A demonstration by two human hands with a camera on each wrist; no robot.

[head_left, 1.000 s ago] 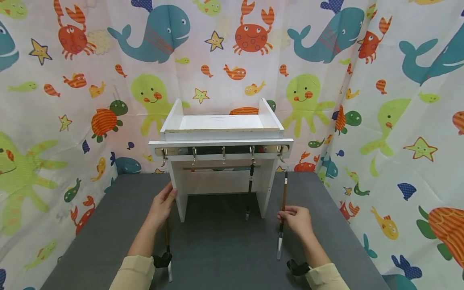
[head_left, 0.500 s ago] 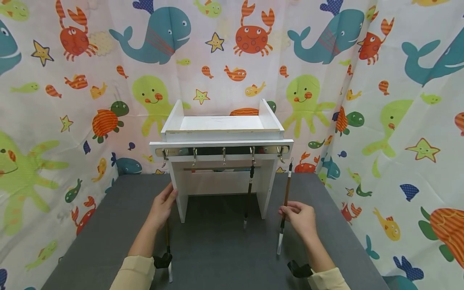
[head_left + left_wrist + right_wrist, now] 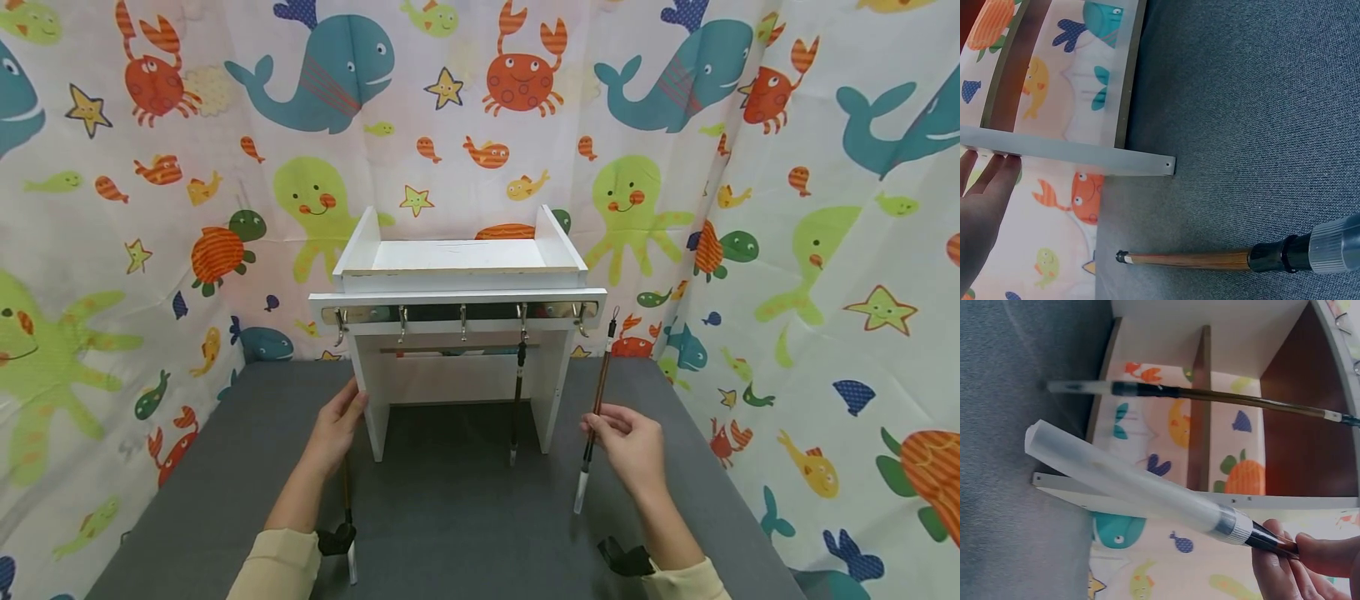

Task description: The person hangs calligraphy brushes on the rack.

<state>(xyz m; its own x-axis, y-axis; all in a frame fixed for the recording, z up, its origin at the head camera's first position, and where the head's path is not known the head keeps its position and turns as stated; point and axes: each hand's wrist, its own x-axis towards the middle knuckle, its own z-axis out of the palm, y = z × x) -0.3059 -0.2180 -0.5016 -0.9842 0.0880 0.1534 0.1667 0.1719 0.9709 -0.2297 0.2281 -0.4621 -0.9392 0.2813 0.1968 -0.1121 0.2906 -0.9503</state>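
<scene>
My right hand (image 3: pixel 630 446) pinches a calligraphy brush (image 3: pixel 602 375) between thumb and fingers. Its hanging loop points up and its clear cap (image 3: pixel 1129 481) points down. The brush tilts slightly, to the right of a small white shelf (image 3: pixel 465 281) and apart from it. A second brush (image 3: pixel 517 392) hangs cap down from one of the shelf's metal hooks (image 3: pixel 522 315). With its fingertips, my left hand (image 3: pixel 335 425) touches the shelf's left side panel (image 3: pixel 1072 150). A third brush (image 3: pixel 1188 260) with a clear cap lies on the table beside my left forearm, partly hidden in the head view.
A dark grey cloth (image 3: pixel 450 525) covers the table under the shelf. Behind and along the sides hangs a curtain (image 3: pixel 450 100) printed with sea animals. Several hooks line the shelf's front rail (image 3: pixel 495 312); the rightmost hook (image 3: pixel 581 318) is nearest the held brush.
My right hand has shifted to the right with the brush, whose top leans further right and sits higher. The hanging brush sways slightly. The left hand stays in place.
</scene>
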